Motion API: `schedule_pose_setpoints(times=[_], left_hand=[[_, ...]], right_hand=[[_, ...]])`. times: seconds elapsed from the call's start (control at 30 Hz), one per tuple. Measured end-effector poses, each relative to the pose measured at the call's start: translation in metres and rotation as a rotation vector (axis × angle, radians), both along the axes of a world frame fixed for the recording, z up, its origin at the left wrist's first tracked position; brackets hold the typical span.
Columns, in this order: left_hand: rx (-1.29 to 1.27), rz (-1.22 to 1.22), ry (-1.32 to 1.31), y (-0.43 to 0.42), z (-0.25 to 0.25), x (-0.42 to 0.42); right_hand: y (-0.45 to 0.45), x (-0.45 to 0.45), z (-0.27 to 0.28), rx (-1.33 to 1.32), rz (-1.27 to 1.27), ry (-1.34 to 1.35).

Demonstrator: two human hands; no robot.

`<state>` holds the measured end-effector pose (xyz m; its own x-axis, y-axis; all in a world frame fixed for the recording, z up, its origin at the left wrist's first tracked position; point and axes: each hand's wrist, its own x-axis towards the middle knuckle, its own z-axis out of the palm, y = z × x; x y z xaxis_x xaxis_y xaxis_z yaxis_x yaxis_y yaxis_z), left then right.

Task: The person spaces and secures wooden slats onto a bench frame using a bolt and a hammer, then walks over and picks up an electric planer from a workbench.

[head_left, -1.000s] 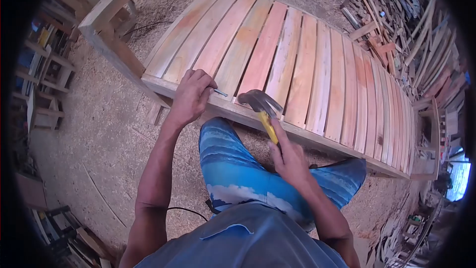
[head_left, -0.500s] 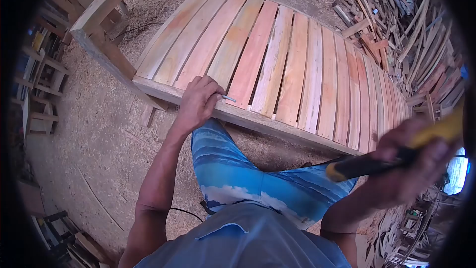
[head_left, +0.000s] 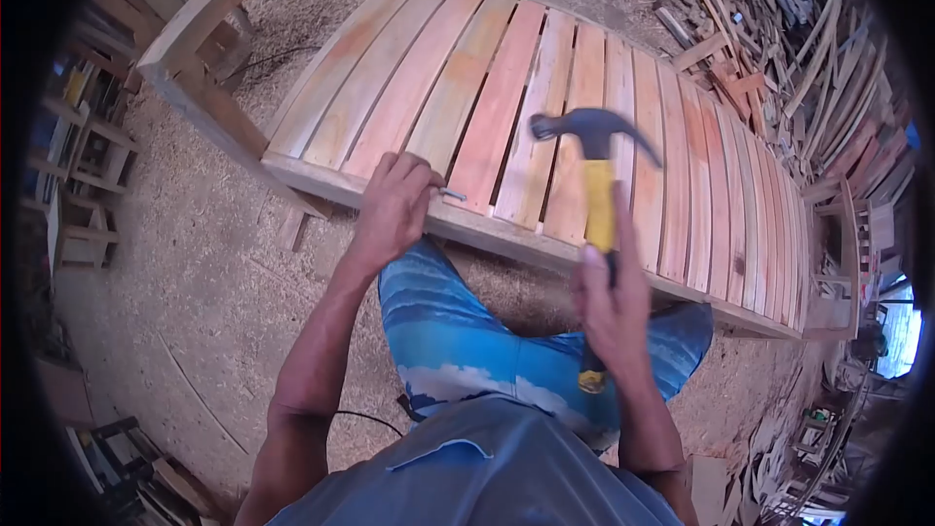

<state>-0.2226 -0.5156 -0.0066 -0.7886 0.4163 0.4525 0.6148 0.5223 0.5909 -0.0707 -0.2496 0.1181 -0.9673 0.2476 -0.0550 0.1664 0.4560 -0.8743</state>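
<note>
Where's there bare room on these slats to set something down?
Slats lie bare beyond your left hand, between the end frame and the hammer, and again right of the hammer. It's crowded at the near edge, where your left hand pinches a thin rod and your right hand grips the hammer.

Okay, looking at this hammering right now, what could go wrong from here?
First, the bare left hand pinches a slim metal pin with only a short length sticking out, so an off-centre blow from the hammer in the right hand might catch the fingers. Second, a miss could dent the wooden slats, which lie right beside the pin. Third, a glancing hit might knock the pin sideways, since it is so slim.
</note>
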Motion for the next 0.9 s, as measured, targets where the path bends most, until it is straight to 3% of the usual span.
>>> schedule_pose_setpoints(times=[0.13, 0.23, 0.3, 0.4, 0.47, 0.5, 0.6, 0.7, 0.8, 0.83, 0.9], left_hand=[[0.056, 0.063, -0.093, 0.011, -0.005, 0.009], [-0.021, 0.047, -0.071, 0.013, -0.006, 0.007], [-0.019, 0.049, -0.068, 0.012, -0.007, 0.006], [-0.024, 0.045, -0.079, 0.012, -0.005, 0.006], [-0.015, 0.043, -0.083, 0.012, -0.005, 0.005], [-0.012, 0.042, -0.086, 0.011, -0.005, 0.005], [-0.013, 0.037, -0.106, 0.012, -0.005, 0.004], [-0.031, 0.041, -0.108, 0.013, -0.002, 0.005], [-0.025, 0.044, -0.096, 0.013, -0.004, 0.005], [-0.025, 0.041, -0.092, 0.013, -0.006, 0.006], [-0.022, 0.042, -0.076, 0.012, -0.007, 0.005]], right_hand=[[0.007, 0.004, 0.061, 0.01, -0.225, 0.43], [0.019, -0.005, 0.108, 0.067, -0.263, 0.847], [0.03, 0.001, 0.14, 0.051, -0.258, 0.951], [0.093, 0.015, 0.193, -0.028, 0.165, 0.961], [0.095, 0.012, 0.21, -0.067, 0.286, 1.035], [0.082, 0.007, 0.211, -0.088, 0.224, 1.123], [0.066, -0.001, 0.212, -0.165, 0.137, 1.223], [0.073, 0.0, 0.21, -0.058, 0.139, 1.227], [0.063, 0.0, 0.173, -0.143, -0.037, 1.18], [0.055, -0.001, 0.133, -0.139, -0.145, 1.08], [0.042, 0.01, 0.021, 0.185, -0.057, 0.452]])
